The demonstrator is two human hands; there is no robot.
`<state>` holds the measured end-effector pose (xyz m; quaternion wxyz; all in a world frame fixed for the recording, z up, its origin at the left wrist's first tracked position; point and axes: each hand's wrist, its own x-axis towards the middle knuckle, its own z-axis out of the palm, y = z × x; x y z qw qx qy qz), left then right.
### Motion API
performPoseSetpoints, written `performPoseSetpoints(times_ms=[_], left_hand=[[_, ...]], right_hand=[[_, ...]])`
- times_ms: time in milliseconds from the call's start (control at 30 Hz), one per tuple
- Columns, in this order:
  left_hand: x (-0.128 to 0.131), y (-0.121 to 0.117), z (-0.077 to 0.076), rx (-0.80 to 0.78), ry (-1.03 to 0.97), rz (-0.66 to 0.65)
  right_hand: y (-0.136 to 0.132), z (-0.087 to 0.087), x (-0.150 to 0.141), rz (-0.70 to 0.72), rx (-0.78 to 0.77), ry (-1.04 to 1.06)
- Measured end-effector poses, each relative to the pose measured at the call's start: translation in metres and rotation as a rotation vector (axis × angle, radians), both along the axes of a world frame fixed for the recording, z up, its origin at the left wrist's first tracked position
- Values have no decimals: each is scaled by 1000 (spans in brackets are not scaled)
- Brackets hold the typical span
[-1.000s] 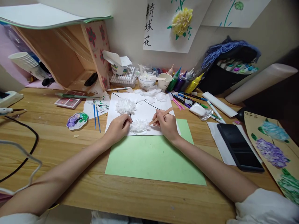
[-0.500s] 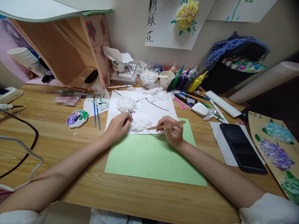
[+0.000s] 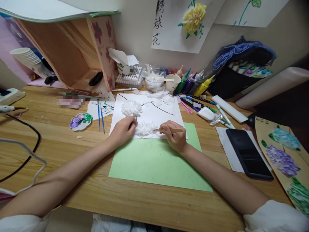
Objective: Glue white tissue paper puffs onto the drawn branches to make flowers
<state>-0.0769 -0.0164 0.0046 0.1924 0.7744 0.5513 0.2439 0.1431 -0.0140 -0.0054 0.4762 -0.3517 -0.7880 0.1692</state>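
A white sheet (image 3: 159,116) with black drawn stems lies on the desk, partly over a green sheet (image 3: 156,164). Two clumps of crumpled white tissue sit on it: one (image 3: 130,108) farther back, one (image 3: 145,129) between my hands. My left hand (image 3: 123,129) has its fingers pinched together at the left edge of the nearer clump. My right hand (image 3: 174,134) grips a thin wooden stick (image 3: 177,130), held almost level, its tip pointing left at the nearer clump.
Loose tissue scraps, a bowl (image 3: 152,84) and a paper cup (image 3: 173,83) stand behind the white sheet. Paint bottles (image 3: 193,84), markers (image 3: 196,103), a black phone (image 3: 248,151), brushes (image 3: 100,116), a palette (image 3: 80,121), cables (image 3: 24,151) and a wooden box (image 3: 72,54) surround it.
My right hand has turned the stick from a steep slant to nearly level and shifted slightly toward me. My left hand has stayed at the nearer tissue clump.
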Motion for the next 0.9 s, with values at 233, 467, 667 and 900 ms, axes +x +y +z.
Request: performPoseSetpoints(times_ms=[233,467,667,900], left_hand=[[0,1,-1,-1,6,2],[0,1,-2,7,7,-3],[-1,1,-1,0,8,-2],[0,-1,1,-3,5,10]], right_hand=[[4,3,-6,-23,-176,1],[8,2,-8,43,-245,49],[9,0,-7,-48,-353,347],[41,5,20,-206,-291,610]])
